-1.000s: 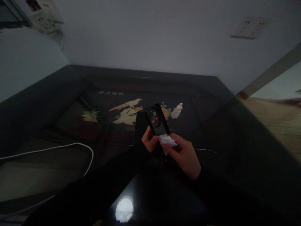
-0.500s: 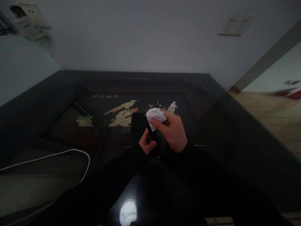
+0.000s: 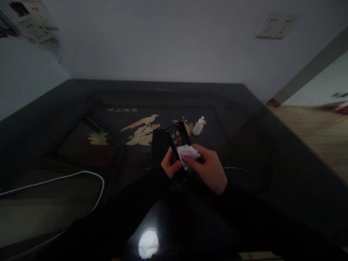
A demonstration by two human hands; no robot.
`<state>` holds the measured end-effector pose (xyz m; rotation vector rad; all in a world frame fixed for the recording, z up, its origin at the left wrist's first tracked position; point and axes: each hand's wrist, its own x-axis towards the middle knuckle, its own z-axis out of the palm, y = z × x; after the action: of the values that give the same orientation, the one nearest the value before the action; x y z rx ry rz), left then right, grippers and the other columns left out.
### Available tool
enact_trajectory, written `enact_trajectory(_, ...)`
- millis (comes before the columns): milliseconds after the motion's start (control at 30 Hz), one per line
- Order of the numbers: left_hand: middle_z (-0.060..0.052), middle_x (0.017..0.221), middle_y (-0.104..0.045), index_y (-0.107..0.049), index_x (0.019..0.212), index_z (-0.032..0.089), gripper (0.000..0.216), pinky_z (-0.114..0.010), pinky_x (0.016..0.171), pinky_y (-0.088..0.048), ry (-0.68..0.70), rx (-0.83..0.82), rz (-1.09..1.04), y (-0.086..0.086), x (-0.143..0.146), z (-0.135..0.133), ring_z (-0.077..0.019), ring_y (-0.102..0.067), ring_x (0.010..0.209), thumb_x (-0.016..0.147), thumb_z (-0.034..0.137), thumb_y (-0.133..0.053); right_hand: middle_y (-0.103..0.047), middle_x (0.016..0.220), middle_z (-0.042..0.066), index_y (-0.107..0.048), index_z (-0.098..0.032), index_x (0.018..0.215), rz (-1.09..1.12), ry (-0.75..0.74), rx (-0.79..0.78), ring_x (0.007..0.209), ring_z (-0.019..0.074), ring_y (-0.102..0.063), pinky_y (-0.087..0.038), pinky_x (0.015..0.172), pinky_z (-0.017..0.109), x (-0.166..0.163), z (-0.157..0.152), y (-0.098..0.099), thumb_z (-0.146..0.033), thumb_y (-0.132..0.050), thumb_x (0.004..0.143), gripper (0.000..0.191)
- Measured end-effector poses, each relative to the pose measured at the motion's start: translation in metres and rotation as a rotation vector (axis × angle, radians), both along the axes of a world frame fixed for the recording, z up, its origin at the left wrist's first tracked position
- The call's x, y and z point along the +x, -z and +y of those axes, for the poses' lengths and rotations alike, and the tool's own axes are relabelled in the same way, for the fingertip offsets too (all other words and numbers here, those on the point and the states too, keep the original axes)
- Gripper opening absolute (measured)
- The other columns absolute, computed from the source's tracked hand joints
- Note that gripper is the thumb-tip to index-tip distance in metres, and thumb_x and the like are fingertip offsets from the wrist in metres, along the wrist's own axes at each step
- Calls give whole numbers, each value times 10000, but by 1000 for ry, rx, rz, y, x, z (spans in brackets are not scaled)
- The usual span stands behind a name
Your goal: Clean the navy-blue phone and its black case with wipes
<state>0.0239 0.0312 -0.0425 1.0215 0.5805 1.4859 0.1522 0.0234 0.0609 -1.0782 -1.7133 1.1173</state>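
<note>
My left hand (image 3: 170, 164) is closed around the lower left edge of a black-framed phone case (image 3: 169, 135), tilted above the table. Its back looks see-through, with coloured shapes showing inside the frame. A small metal charm or chain (image 3: 179, 185) hangs by its lower end. Between thumb and fingers, my right hand (image 3: 208, 166) pinches a crumpled white tissue (image 3: 187, 151), pressed against the middle of the case. A dark flat rectangle (image 3: 157, 148) lies on the table just left of the case; its kind is hard to tell in the dim light.
A small clear bottle with a pale top (image 3: 199, 125) stands beyond my right hand. The glossy dark table (image 3: 81, 92) bears a bird-and-flower picture. A white cable (image 3: 81, 172) curves at the left. Wall sockets (image 3: 277, 26) are at the back.
My right hand has slid the tissue down the case, from its upper end to the middle, uncovering the top part. My left hand stays almost in place.
</note>
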Motion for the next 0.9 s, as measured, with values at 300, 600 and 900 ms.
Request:
enact_trajectory(300,-97,1210,-574,-513,1204,218,663,-354,941,-416,8,58,18,-4,-2,-5,-268,-522,1132,618,461,-708,-601,726,-2,-623,-167,792,109,28,53,682,123,-542,-423,641,249,-19,10,-15,-229,-589,748,83)
enact_trajectory(600,-125,1101,-630,-491,1185,184,686,-437,842,-465,41,-162,-125,-19,5,-6,-291,-608,983,624,536,-670,-662,783,37,-661,-144,818,-128,-58,-140,717,160,-591,-446,653,278,14,-17,10,-226,-612,732,128)
enact_trajectory(900,-113,1057,-641,-585,1059,160,664,-530,763,-466,444,-647,-387,-39,-6,-4,-298,-601,931,691,692,-434,-660,758,6,-664,-175,802,-52,132,135,690,145,-596,-463,652,276,48,20,-5,-238,-654,722,102)
